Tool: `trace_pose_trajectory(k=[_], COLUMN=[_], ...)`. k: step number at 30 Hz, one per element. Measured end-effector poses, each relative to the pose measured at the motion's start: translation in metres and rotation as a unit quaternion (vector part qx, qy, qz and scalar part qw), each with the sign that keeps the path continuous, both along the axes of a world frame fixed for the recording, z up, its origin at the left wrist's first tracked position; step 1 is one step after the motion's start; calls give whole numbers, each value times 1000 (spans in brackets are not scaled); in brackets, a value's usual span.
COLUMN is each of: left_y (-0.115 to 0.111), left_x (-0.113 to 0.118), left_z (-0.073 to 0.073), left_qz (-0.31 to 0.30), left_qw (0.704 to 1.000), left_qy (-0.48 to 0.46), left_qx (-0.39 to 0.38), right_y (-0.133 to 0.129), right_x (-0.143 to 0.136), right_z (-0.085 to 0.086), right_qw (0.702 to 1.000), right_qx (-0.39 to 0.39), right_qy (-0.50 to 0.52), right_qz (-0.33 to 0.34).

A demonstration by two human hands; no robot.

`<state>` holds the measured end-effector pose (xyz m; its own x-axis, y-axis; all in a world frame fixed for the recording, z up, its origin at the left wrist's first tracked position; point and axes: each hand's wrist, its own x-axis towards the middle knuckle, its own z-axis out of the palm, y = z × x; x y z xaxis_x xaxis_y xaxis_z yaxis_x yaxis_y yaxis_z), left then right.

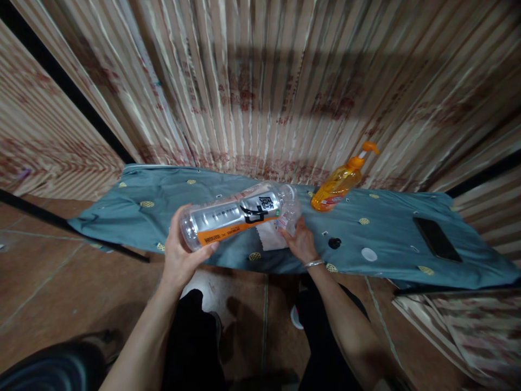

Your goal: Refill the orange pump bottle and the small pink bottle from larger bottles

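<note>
My left hand (183, 252) is wrapped round the base of a large clear plastic bottle (236, 214) with a silver and orange label. The bottle lies nearly sideways above the cloth, its neck towards the right. At that neck, my right hand (301, 241) is closed on a small clear plastic container (290, 212), partly hidden by the fingers. Whether the two touch, I cannot tell. Beneath the right hand a white tissue (271, 237) shows on the cloth. Just right of this hand are a small black cap (334, 243) and a round white disc (369, 254).
A blue-green cloth (228, 260) with yellow patterns covers the narrow table. An orange pump bottle (336, 187) stands at the back, and a black phone (437, 239) lies at the right. Striped curtain (260, 108) hangs behind. Dark poles (77, 92) rise at the sides.
</note>
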<state>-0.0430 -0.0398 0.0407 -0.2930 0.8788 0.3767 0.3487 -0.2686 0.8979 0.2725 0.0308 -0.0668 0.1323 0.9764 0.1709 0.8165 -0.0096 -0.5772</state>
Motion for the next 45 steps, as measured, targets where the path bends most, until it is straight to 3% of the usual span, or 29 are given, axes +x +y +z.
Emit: trace_pose_trajectory(k=[9, 20, 45], left_y=[3, 3, 4], left_x=[0, 1, 6], left_z=[-6, -11, -9], left_qz=[4, 9, 35], left_qw=[1000, 999, 998], left_qy=[-26, -49, -59], left_qx=[-4, -10, 16], right_y=[-1, 1, 0], right_x=[-3, 2, -1], right_z=[9, 1, 2], right_qw=[1000, 1000, 1000], right_qx=[-20, 10, -7], right_qy=[-17, -21, -25], right_qz=[-3, 14, 0])
